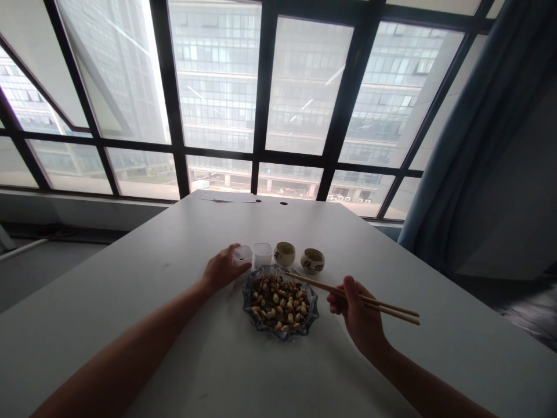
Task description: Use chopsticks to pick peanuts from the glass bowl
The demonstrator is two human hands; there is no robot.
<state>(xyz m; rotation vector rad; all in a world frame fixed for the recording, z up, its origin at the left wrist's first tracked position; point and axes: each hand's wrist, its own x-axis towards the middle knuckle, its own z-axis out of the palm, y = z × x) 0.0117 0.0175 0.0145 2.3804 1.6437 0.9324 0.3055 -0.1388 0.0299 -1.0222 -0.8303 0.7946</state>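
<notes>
My left hand [223, 268] is wrapped round the left clear plastic cup [242, 255], which has something small and dark inside. A second clear cup [263, 254] stands just right of it. In my right hand [357, 310] is a pair of wooden chopsticks [374, 302], pointing left, their tips over the back rim of a scalloped glass bowl [313, 316]. Peanuts and dark seeds [281, 302] fill the bowl. Whether the tips pinch anything is too small to tell. Behind the bowl are two beige ceramic cups [284, 253] [312, 260] with dark characters.
The white table [209, 360] reaches towards the windows. Papers [224, 197] lie at its far left edge, near two dark round spots in the tabletop. A blue curtain [452, 133] hangs at the right.
</notes>
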